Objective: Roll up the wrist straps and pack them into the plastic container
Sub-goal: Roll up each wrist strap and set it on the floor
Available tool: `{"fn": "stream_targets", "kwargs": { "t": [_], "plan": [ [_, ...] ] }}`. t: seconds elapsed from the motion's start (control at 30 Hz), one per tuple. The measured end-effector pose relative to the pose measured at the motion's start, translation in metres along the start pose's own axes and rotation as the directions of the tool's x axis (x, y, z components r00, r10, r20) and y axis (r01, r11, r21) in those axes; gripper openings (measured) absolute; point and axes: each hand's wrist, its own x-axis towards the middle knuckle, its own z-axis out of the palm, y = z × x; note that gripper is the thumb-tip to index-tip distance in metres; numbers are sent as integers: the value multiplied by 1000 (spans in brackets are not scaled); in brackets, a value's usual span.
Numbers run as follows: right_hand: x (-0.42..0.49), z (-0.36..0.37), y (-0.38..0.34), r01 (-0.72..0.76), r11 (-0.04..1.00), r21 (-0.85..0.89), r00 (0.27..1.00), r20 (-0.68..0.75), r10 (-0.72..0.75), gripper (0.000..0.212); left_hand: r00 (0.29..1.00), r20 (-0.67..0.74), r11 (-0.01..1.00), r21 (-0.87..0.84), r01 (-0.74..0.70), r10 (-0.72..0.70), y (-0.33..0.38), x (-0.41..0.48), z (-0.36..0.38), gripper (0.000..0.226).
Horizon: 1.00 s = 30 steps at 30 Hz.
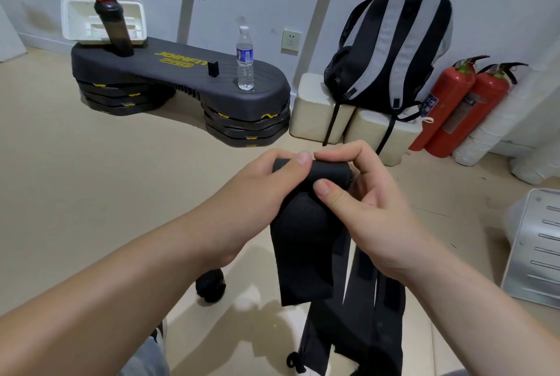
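Observation:
A black wrist strap [306,242] hangs in front of me, its top end partly wound into a small roll between my two hands. My left hand [257,190] grips the left side of the roll with the thumb on top. My right hand [363,190] pinches the right side, thumb pressed on the strap. More black straps [360,324] lie stretched out on the floor below. A finished black roll [210,284] sits on the floor under my left forearm. A white plastic container [101,19] stands open on the far black step platform.
The black step platform [188,78] carries a dark shaker bottle [113,30] and a water bottle [245,59]. A striped backpack [391,48] rests on white boxes; two red fire extinguishers [454,103] stand right. A silver appliance [536,245] is at the right edge.

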Motion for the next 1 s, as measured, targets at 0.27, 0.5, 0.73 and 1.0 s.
{"fn": "stream_targets", "kwargs": {
  "t": [0.27, 0.5, 0.73, 1.0],
  "plan": [
    [4, 2, -9, -261, 963, 63, 961, 105, 254, 56, 966, -5, 966, -3, -258, 258, 4, -4, -5, 19],
    [7, 4, -1, -201, 969, 142, 978, -32, 207, 51, 902, 81, 827, 372, -421, 423, 4, -12, -9, 36],
    [0, 2, 5, -113, 982, 150, 994, 14, 112, 34, 999, 18, 995, 94, 30, -32, 5, -4, -6, 53],
    [6, -3, 1, -219, 946, 240, 975, 18, 221, 49, 988, -38, 983, 111, -145, 150, 0, -3, -3, 29]
  ]
}}
